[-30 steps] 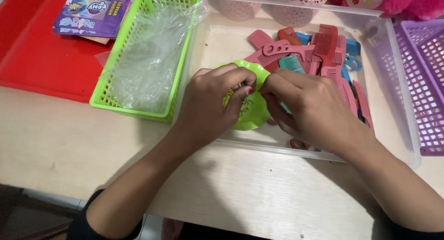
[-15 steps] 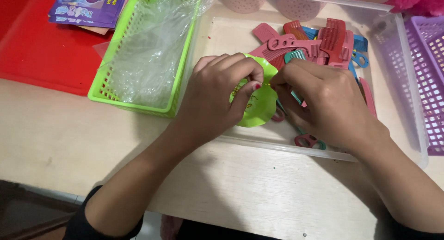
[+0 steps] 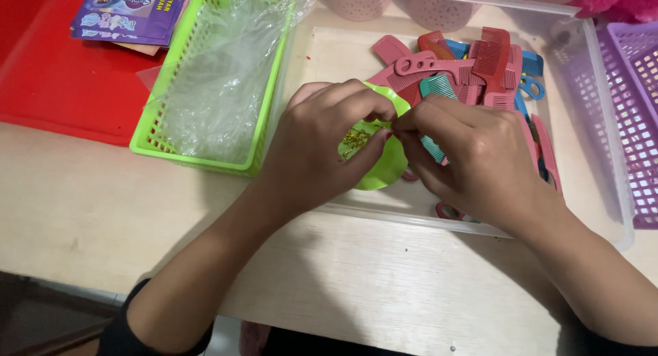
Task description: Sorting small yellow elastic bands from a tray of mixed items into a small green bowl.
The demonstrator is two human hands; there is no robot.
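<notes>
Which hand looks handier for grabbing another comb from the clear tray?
Probably the right hand: it hovers directly over the combs, while the left hand grips the green disc on the tray's basket side.

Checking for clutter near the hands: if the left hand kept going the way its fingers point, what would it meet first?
The left hand points right, so probably the right hand's fingertips, over the green disc.

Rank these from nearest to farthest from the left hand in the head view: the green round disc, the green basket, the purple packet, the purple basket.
1. green round disc: held in the left hand.
2. green basket: just to its left.
3. purple packet: far upper left, on the red tray.
4. purple basket: far right edge.
</notes>
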